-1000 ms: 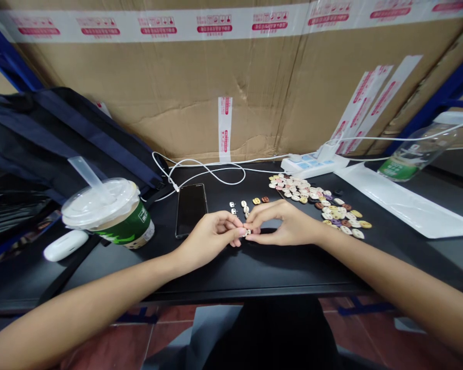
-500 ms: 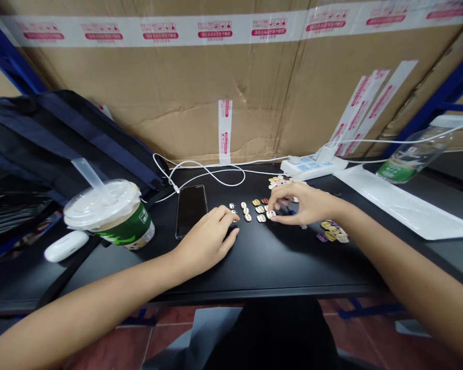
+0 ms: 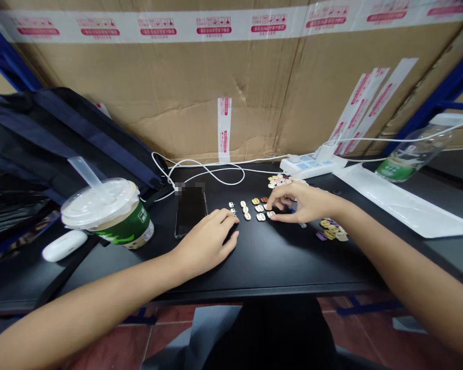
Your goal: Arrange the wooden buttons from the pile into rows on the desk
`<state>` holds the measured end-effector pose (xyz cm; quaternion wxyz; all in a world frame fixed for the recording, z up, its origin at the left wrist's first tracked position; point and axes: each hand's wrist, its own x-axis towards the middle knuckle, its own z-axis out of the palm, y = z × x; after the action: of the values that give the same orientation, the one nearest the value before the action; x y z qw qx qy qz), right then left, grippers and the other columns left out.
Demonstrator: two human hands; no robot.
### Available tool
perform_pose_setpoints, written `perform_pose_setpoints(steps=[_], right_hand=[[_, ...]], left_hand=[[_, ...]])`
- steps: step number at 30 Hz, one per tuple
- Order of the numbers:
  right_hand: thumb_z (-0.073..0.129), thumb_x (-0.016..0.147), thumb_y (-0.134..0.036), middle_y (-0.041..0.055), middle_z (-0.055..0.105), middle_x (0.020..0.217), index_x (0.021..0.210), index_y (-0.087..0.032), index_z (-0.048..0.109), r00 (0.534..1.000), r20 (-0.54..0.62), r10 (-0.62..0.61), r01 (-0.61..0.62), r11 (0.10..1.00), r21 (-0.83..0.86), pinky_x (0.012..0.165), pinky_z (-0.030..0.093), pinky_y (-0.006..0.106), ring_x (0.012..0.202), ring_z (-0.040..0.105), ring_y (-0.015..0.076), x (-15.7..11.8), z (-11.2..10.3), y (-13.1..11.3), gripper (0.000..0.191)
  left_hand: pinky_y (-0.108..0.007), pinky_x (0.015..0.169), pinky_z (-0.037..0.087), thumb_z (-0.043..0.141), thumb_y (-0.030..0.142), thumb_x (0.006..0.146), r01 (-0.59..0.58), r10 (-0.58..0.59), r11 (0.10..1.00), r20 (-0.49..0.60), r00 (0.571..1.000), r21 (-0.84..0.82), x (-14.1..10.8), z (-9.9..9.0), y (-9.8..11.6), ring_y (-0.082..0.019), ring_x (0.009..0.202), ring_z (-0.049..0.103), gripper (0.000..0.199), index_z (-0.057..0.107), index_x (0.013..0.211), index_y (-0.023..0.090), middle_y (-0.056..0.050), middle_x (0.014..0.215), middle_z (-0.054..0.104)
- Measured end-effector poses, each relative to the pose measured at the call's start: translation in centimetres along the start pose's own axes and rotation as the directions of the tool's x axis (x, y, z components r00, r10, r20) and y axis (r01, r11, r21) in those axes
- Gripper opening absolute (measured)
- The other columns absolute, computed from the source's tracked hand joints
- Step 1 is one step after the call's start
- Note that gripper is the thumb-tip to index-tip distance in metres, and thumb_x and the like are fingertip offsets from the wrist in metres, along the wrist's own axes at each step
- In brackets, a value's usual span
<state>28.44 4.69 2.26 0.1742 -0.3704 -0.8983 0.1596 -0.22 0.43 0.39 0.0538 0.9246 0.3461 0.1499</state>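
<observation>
My left hand (image 3: 210,239) lies on the black table with its fingers stretched out, the fingertips beside a short column of small white pieces (image 3: 232,211). My right hand (image 3: 299,203) is curved over the table, thumb and index fingertip on either side of a small flat white piece (image 3: 270,214) with dark face-like marks. This piece sits at the right end of a row, beside another white piece (image 3: 261,217). A yellow piece (image 3: 255,201) and a brown piece (image 3: 264,199) lie behind. Three cream pieces (image 3: 246,210) form a column between my hands. Something dark under my right palm is partly hidden.
Loose pale pieces (image 3: 278,181) lie behind my right hand; yellow and purple pieces (image 3: 331,229) lie under that forearm. Around them are a phone (image 3: 191,210), lidded drink cup (image 3: 119,216), white case (image 3: 65,245), backpack (image 3: 81,128), power strip (image 3: 312,165), white sheet (image 3: 405,203) and bottle (image 3: 412,154).
My right fingertips have shifted very slightly, and the white piece between them appears to lie flatter in the row. My left hand keeps its place. The view has tilted a little.
</observation>
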Motion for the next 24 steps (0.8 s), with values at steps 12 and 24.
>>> perform_pose_setpoints(steps=[12, 24], right_hand=[[0.062, 0.091, -0.029, 0.0064, 0.066, 0.105, 0.113, -0.021, 0.072, 0.991, -0.052, -0.123, 0.123, 0.992, -0.006, 0.081, 0.048, 0.03, 0.089, 0.064, 0.0179, 1.0, 2.9, -2.7, 0.025], [0.064, 0.09, -0.03, 0.0054, 0.066, 0.105, 0.106, -0.021, 0.073, 0.99, -0.053, -0.128, 0.129, 0.991, 0.018, 0.082, 0.049, 0.03, 0.091, 0.065, 0.0175, 0.9, 3.2, -2.9, 0.02]], left_hand=[[-0.037, 0.097, 0.049, 0.045, 0.021, 0.1, -0.098, 0.098, 0.988, -0.012, 0.995, -0.122, -0.4, 0.3, 0.5, -0.02, 0.101, 0.059, 0.022, 0.063, 0.111, 0.016, -0.007, 0.107, 0.061], [-0.038, 0.096, 0.048, 0.048, 0.029, 0.099, 0.055, -0.045, 0.981, 0.058, 0.997, -0.187, -0.2, 0.2, 0.4, -0.022, 0.105, 0.057, 0.015, 0.056, 0.106, 0.017, -0.007, 0.108, 0.057]])
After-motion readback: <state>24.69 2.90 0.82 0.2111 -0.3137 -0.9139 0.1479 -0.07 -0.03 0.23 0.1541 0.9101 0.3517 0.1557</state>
